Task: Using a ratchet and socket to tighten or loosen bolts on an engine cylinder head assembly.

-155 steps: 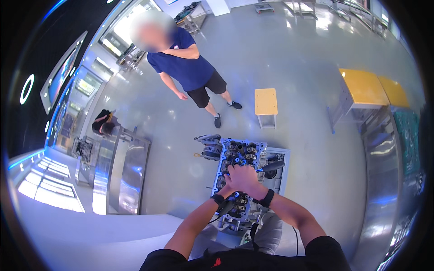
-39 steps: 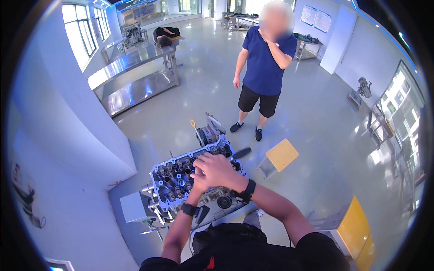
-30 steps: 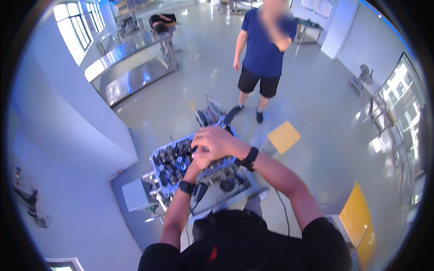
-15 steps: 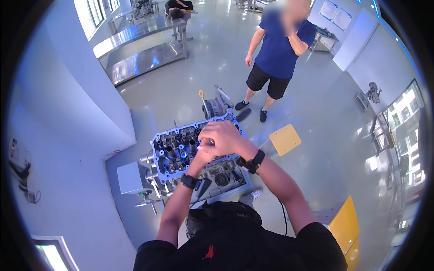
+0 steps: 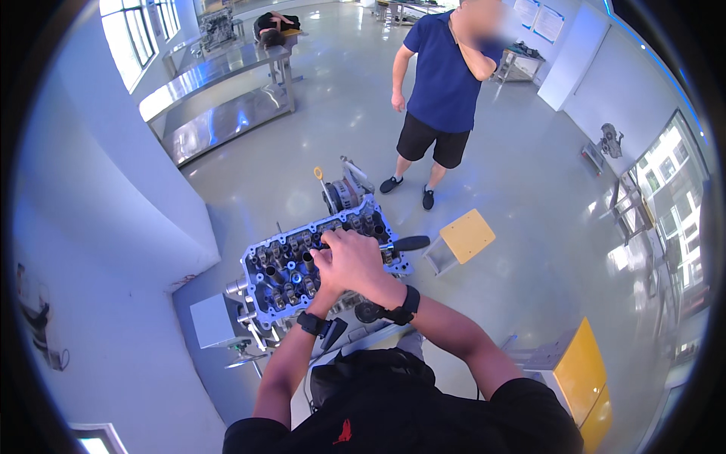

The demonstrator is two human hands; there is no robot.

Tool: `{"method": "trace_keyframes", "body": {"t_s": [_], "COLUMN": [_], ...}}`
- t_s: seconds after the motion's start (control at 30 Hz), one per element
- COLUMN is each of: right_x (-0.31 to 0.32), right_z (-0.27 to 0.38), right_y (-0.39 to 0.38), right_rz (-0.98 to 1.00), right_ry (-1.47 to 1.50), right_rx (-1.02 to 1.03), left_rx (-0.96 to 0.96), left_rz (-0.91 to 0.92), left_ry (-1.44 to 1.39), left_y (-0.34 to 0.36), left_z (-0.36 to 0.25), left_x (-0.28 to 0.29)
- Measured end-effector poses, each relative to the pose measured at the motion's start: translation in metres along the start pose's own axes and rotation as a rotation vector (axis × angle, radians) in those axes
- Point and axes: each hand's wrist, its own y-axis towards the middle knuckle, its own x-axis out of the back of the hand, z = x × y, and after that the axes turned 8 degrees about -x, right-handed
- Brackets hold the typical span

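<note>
Engine [image 5: 291, 274]: sits right in front, below chest level, open on top with rows of metal valve gear showing, long side slanting up to the right.
Black-handled tool [image 5: 412, 243]: pokes out from under the right hand, over the right part of the engine, shiny shaft next to the grip.
Right hand [image 5: 357, 261]: bent-fingered, laid across the left one and the tool's hidden end, can't tell whether closed on anything underneath.
Left hand [image 5: 330, 280]: tucked under the right, mostly covered, so can't tell if wide or narrow.
Wristbands [image 5: 410, 303]: black, one per wrist.
Yellow-ringed dipstick [image 5: 319, 174]: up at the far side of the engine.
Grey box [image 5: 214, 321]: just off the engine's left end.
Stool [image 5: 467, 236]: yellow-topped, beyond the tool handle.
Person in navy shirt [image 5: 446, 83]: stands past the engine, one arm bent up.
Steel bench [image 5: 219, 72]: upper left, well apart from the engine.
</note>
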Motion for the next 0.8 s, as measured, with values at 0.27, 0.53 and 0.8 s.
{"method": "trace_keyframes", "body": {"t_s": [0.27, 0.53, 0.8], "right_x": [0.011, -0.008, -0.001], "right_z": [-0.045, -0.015, -0.002], "right_y": [0.041, 0.024, 0.018], "right_rz": [0.227, 0.139, 0.075], "right_ry": [0.225, 0.072, -0.034], "right_rx": [0.438, 0.28, 0.136], "left_rx": [-0.077, -0.005, -0.058], "left_rz": [0.305, 0.025, 0.077], "left_ry": [-0.162, 0.007, 0.0], "left_y": [0.019, 0.008, 0.004], "left_z": [-0.005, 0.004, 0.0], "left_x": [0.032, 0.009, 0.013]}}
